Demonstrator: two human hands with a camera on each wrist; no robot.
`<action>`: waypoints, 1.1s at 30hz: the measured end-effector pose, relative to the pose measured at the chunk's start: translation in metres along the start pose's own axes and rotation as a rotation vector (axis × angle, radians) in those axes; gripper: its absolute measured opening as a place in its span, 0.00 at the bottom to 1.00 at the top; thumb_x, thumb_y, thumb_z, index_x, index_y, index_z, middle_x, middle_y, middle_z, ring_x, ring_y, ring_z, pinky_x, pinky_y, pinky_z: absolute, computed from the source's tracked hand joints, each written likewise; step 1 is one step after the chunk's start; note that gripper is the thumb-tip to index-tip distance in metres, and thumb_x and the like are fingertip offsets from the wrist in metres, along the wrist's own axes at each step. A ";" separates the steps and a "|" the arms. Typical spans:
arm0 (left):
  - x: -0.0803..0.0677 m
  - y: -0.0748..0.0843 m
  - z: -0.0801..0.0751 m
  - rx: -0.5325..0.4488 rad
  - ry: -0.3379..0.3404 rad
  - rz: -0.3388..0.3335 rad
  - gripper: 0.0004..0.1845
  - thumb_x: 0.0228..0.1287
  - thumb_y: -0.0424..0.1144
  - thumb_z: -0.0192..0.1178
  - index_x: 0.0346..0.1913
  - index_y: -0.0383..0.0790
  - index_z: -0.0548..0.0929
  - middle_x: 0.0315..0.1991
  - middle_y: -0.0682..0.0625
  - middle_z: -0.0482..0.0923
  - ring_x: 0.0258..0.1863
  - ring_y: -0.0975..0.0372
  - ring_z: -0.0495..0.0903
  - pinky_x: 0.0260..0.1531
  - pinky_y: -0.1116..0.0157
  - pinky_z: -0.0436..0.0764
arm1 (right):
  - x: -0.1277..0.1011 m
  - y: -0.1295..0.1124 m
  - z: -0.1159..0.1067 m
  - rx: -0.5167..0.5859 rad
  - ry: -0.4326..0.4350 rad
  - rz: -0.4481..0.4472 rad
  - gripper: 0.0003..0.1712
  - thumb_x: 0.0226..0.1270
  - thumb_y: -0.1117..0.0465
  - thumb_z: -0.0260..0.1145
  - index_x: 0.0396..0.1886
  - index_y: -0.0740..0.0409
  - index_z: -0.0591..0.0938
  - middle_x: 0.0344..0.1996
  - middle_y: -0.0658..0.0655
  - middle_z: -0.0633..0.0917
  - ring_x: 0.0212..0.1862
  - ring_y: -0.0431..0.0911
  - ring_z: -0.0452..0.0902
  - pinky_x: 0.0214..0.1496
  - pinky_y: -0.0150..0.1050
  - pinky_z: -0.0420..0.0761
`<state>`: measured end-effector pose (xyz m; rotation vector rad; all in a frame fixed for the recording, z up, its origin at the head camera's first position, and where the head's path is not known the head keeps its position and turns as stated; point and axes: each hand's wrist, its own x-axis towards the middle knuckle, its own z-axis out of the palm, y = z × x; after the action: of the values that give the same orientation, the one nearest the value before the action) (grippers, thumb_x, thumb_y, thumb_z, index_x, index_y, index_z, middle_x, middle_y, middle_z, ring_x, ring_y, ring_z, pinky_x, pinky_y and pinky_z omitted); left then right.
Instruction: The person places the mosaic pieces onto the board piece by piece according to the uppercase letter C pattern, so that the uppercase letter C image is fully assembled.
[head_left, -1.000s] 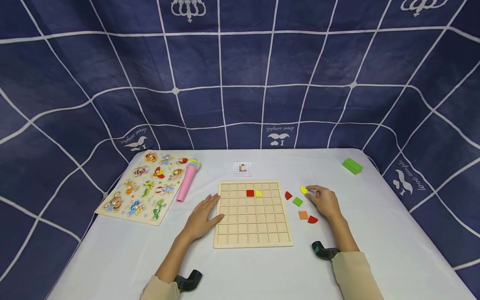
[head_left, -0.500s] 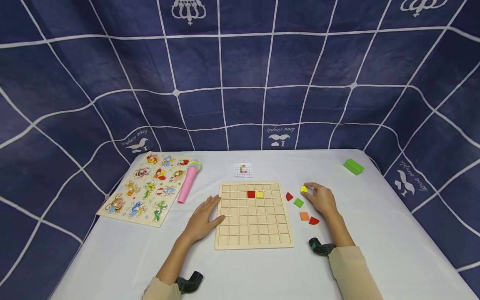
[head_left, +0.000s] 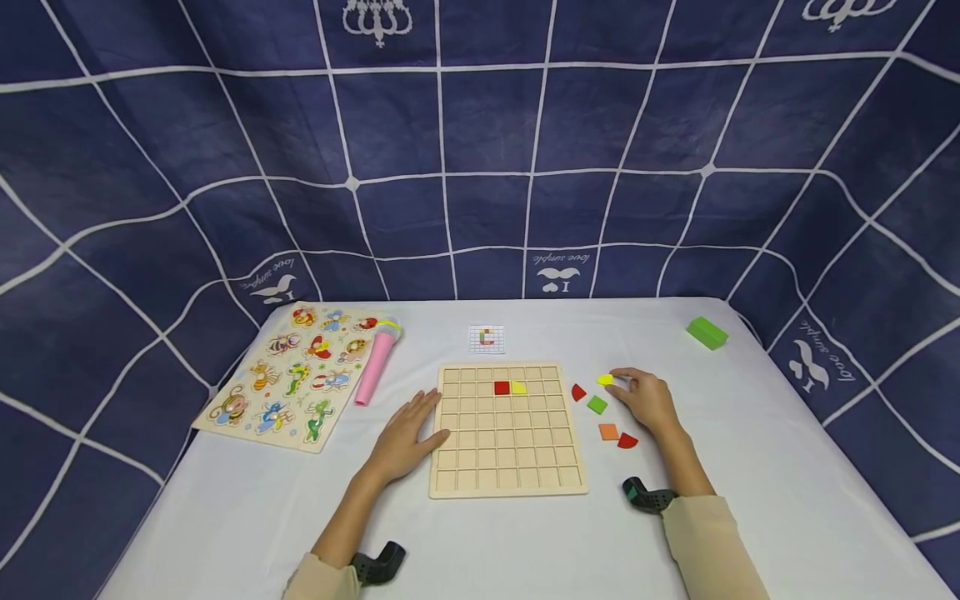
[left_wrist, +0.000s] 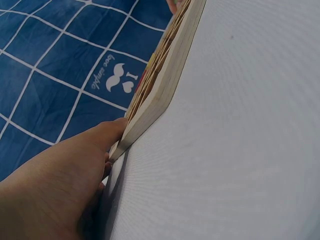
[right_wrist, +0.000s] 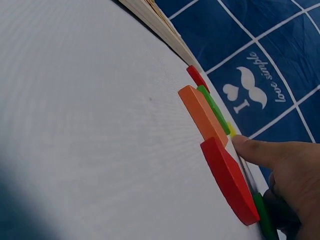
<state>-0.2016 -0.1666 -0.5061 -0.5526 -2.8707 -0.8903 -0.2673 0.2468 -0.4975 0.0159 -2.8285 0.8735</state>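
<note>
My right hand (head_left: 651,402) pinches a yellow quarter-circle piece (head_left: 605,379) between thumb and fingertips, right of the wooden grid board (head_left: 508,483). In the right wrist view the thumb hides most of that yellow piece (right_wrist: 231,129). Near this hand lie a green square (head_left: 597,405), an orange square (head_left: 608,432) and two red quarter-circle pieces, one nearer the board (head_left: 578,392) and one nearer me (head_left: 627,441). With fingers extended, my left hand (head_left: 401,440) rests at the board's left edge, its thumb on the rim. A red square (head_left: 502,388) and another yellow quarter-circle (head_left: 518,387) sit side by side in the grid's upper part.
Behind the board lies a small printed pattern card (head_left: 487,339). At the left, a pink toy microphone (head_left: 377,367) lies against an insect picture puzzle (head_left: 300,371). A green block (head_left: 707,333) stands at the back right. Dark blue gridded cloth (head_left: 480,150) hangs behind the white table.
The yellow quarter-circle has turned between my right fingertips, while the hand has stayed in nearly the same place. My left hand has kept its place on the board.
</note>
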 end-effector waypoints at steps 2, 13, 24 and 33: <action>0.000 0.001 0.000 -0.001 0.011 0.006 0.37 0.63 0.54 0.55 0.69 0.37 0.60 0.69 0.45 0.57 0.69 0.52 0.50 0.67 0.54 0.49 | 0.000 0.001 0.001 0.000 0.004 -0.007 0.19 0.58 0.56 0.68 0.47 0.60 0.82 0.12 0.52 0.66 0.18 0.44 0.59 0.19 0.35 0.60; 0.001 0.000 0.000 -0.001 -0.013 -0.006 0.37 0.63 0.55 0.54 0.69 0.39 0.59 0.69 0.46 0.56 0.70 0.53 0.48 0.68 0.55 0.47 | -0.002 -0.008 -0.005 0.049 0.053 -0.062 0.18 0.58 0.57 0.69 0.47 0.59 0.82 0.12 0.51 0.64 0.16 0.43 0.57 0.16 0.33 0.58; 0.001 -0.002 0.000 0.010 0.002 0.005 0.37 0.63 0.55 0.54 0.69 0.38 0.60 0.69 0.46 0.56 0.70 0.52 0.49 0.67 0.54 0.49 | 0.005 -0.068 0.004 0.113 0.050 -0.249 0.20 0.56 0.55 0.69 0.48 0.57 0.82 0.10 0.48 0.63 0.13 0.40 0.54 0.13 0.32 0.57; 0.000 0.001 -0.001 0.003 0.009 0.006 0.37 0.63 0.54 0.55 0.69 0.38 0.60 0.69 0.45 0.57 0.69 0.51 0.50 0.67 0.53 0.49 | 0.007 -0.122 0.032 0.181 0.009 -0.347 0.19 0.58 0.54 0.68 0.47 0.56 0.83 0.09 0.46 0.64 0.13 0.38 0.53 0.14 0.31 0.57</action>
<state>-0.2011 -0.1666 -0.5050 -0.5553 -2.8599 -0.8849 -0.2718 0.1284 -0.4543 0.5084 -2.6118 1.0326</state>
